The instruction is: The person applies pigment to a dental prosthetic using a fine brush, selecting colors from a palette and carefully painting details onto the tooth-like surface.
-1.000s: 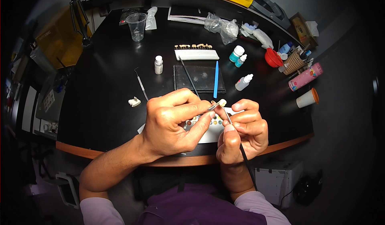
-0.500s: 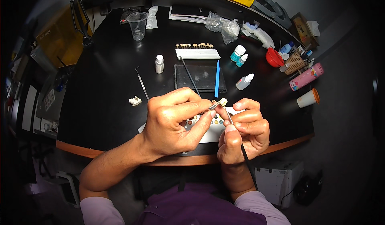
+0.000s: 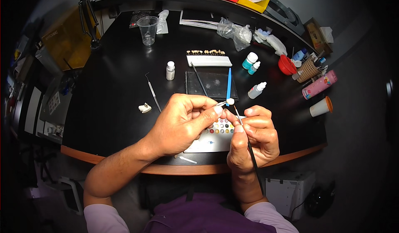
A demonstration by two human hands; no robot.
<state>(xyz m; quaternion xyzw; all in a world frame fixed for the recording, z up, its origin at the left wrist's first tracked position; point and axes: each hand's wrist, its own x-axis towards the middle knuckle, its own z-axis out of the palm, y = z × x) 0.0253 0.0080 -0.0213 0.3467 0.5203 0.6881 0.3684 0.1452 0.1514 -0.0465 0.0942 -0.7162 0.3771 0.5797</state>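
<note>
My left hand [image 3: 181, 123] is closed on slim metal tweezers [image 3: 221, 104], whose tips hold a small white dental crown [image 3: 230, 101]. My right hand [image 3: 255, 139] grips a fine brush [image 3: 252, 153] with a black handle, pinched between thumb and fingers. The dark brush tip points up, right beside the crown; whether they touch I cannot tell. Below both hands lies a white palette [image 3: 199, 146] with rows of coloured paint dots and a small blue smear, partly covered by my fingers.
A shade guide [image 3: 210, 61] with tooth samples stands behind a dark tile [image 3: 212, 83], with a blue stick [image 3: 229, 81] across it. Small bottles [image 3: 257, 90] flank the tile. At left lie a tooth model [image 3: 144, 108] and a metal probe [image 3: 153, 91]. A white cup [image 3: 321, 107] is far right.
My left hand has turned, so the crown shows another side and more of the palette is uncovered. The right fingers keep their hold on the brush. The whole view has shifted slightly.
</note>
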